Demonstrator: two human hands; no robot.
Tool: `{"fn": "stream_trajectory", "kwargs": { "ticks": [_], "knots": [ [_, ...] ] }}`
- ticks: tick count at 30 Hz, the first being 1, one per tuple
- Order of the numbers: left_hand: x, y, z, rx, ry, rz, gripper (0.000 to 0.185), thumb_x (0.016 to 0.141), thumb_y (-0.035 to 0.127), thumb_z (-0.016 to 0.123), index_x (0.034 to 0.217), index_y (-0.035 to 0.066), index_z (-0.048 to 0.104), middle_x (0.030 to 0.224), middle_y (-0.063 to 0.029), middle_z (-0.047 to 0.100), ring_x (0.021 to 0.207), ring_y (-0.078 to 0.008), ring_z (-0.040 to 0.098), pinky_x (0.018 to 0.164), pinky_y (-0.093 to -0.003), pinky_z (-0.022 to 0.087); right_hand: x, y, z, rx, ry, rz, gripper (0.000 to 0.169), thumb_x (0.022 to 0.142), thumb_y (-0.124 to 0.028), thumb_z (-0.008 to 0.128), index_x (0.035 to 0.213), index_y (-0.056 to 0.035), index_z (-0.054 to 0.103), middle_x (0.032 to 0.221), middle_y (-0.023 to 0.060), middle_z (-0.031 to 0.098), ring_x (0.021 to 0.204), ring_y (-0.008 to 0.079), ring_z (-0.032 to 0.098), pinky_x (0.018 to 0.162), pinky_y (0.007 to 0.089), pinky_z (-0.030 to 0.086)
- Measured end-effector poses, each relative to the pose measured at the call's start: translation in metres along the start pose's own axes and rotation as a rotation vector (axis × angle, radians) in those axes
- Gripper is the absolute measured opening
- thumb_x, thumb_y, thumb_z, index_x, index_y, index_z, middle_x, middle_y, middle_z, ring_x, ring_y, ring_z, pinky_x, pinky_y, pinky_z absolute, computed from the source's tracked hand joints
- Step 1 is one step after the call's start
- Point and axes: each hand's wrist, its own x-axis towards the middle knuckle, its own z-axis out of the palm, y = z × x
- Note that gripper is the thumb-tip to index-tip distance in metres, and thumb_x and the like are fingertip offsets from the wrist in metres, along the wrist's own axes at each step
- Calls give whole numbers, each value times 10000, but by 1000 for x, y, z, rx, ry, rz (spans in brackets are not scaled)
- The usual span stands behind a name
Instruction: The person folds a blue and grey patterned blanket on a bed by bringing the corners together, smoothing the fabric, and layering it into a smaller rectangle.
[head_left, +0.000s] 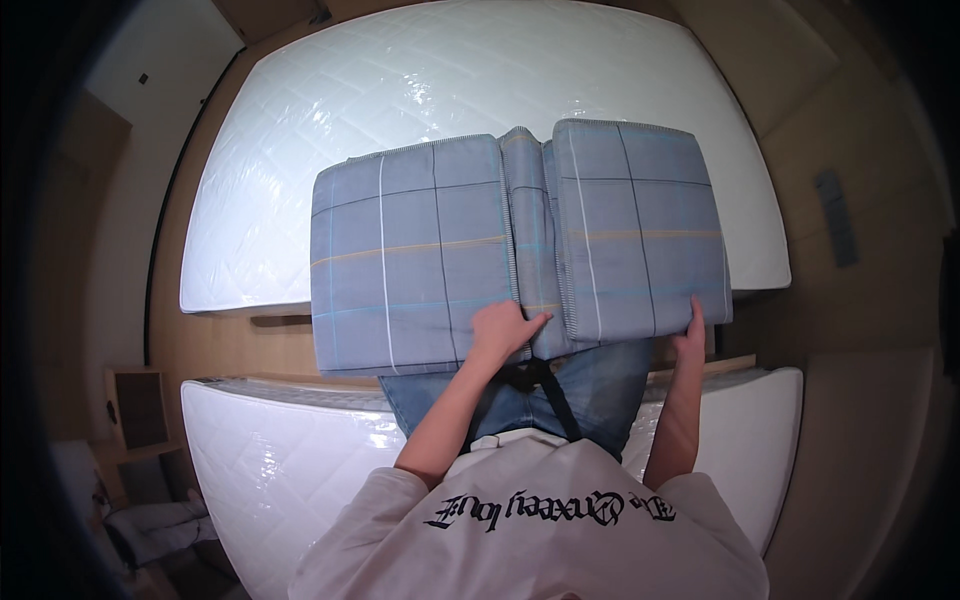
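A grey-blue plaid padded quilt, folded into thick panels with overlocked edges, lies across my lap and over the near side of a plastic-wrapped white mattress. Between its two wide panels runs a narrow folded strip. My left hand rests at the inner edge of the left panel, its thumb reaching onto the strip; its fingers curl out of sight. At the near right corner, my right hand grips the right panel's edge, thumb or finger on top and the rest hidden beneath.
I sit on a second plastic-wrapped white mattress. Wooden flooring shows between the two beds. A small wooden cabinet stands at the left. Beyond it, at the lower left, are another person's legs in grey trousers.
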Motion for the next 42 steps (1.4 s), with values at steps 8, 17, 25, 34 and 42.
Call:
{"fn": "stream_trajectory", "kwargs": {
  "ticks": [8, 17, 25, 34, 42],
  "knots": [
    [2, -9, 31, -67, 167, 30, 497, 689, 488, 633, 686, -9, 634, 705, -183, 628, 691, -348, 616, 608, -440, 485, -49, 20, 11, 39, 119, -150, 512, 771, -177, 687, 1205, -29, 459, 1160, 93, 540, 1042, 236, 536, 888, 402, 455],
    [1, -3, 8, -24, -92, -62, 499, 713, 481, 625, 758, -16, 634, 749, -198, 631, 728, -365, 619, 646, -440, 494, -24, 31, -29, -49, 166, -54, 394, 766, -268, 694, 1090, -105, 539, 993, 17, 609, 833, 155, 597, 598, 274, 479],
    [4, 11, 36, -182, 57, 64, 291, 722, 292, 604, 699, 2, 622, 659, -188, 604, 699, -360, 602, 621, -453, 481, 0, 4, -22, -469, 200, -164, 459, 749, -316, 711, 1092, -60, 544, 880, 30, 604, 656, 131, 550, 398, 253, 373],
    [-2, 20, 41, -188, 132, 192, 291, 775, 300, 584, 685, 24, 601, 650, -171, 597, 668, -355, 588, 590, -455, 467, -10, 16, -19, -210, 53, -89, 552, 792, -347, 653, 1228, -81, 444, 1125, 34, 549, 954, 186, 545, 688, 309, 459],
    [-22, 35, 5, -209, 379, 517, 401, 825, 343, 548, 1135, 91, 516, 1181, -199, 471, 1080, -353, 456, 859, -463, 384, -17, 25, -14, 206, -84, -79, 530, 821, -226, 614, 1279, -74, 393, 1273, 91, 449, 1158, 265, 437, 972, 415, 361]
  ]
}}
